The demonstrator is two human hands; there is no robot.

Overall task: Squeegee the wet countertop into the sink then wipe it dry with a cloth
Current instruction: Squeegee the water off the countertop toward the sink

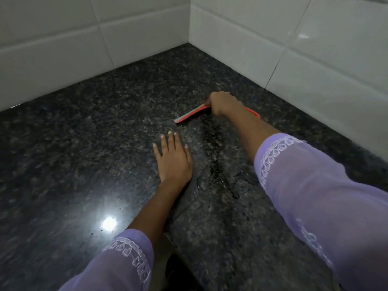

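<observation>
Two hands: both are in view over a dark speckled granite desk [84,127] set in a corner of white wall tiles [315,49].
Right hand: the right hand [223,102] is closed around the handle of a red squeegee [190,115], reaching far toward the back corner, probably so a pull can start from the wall.
Squeegee: its blade edge sits on the stone, the grey strip facing the left hand; one end shows left of the fist and a red edge shows just past the wrist.
Left hand: the left hand [173,158] lies flat and open on the stone, fingers spread, holding nothing; it looks like a brace for the long reach.
Water: a wet streak and small pool [218,171] lie between the two forearms, nearer the front edge than the blade.
Sleeves: lilac sleeves [315,185] with white trim are pushed up the forearms, likely to stay dry.
Sink and cloth: neither is visible, so I cannot tell which way the water must go.
Stage: judged as squeegeeing under way; drying not yet begun.
</observation>
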